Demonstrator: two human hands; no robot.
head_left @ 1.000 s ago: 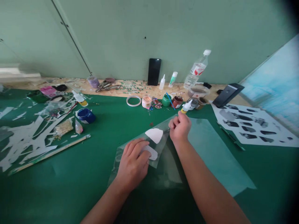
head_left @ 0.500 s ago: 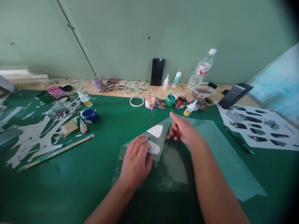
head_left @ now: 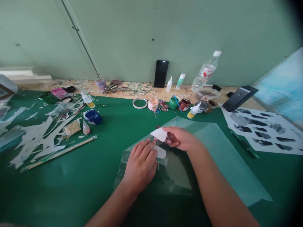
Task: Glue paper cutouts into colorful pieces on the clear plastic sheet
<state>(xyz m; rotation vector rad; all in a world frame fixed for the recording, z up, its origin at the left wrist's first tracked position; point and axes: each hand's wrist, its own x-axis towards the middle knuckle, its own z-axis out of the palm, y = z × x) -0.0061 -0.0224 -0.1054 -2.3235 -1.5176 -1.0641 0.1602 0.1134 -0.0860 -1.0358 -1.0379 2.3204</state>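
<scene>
A clear plastic sheet point(head_left: 127, 160) lies on the green table cover near me. My left hand point(head_left: 141, 162) rests on it palm down, fingers stretched out flat and touching a white paper cut-out point(head_left: 161, 152). Above that, my right hand point(head_left: 181, 138) pinches the edge of a second white paper cut-out point(head_left: 159, 135) between thumb and fingers. Part of this piece and the curled fingers are hidden behind the hand. A larger translucent sheet point(head_left: 217, 151) spreads out under and beyond my right forearm.
Open paint jars, one blue point(head_left: 93, 117) and one green point(head_left: 174, 102), stand with a glue bottle point(head_left: 194, 111) and a tape ring point(head_left: 139, 103). Paper scraps point(head_left: 42, 135) and a long stick point(head_left: 59, 154) lie left. A printed pattern sheet point(head_left: 267, 126) and black stand point(head_left: 240, 98) are right.
My right hand has come down and left from above the sheet and taken hold of the upper white cut-out. My left hand has stayed nearly in place.
</scene>
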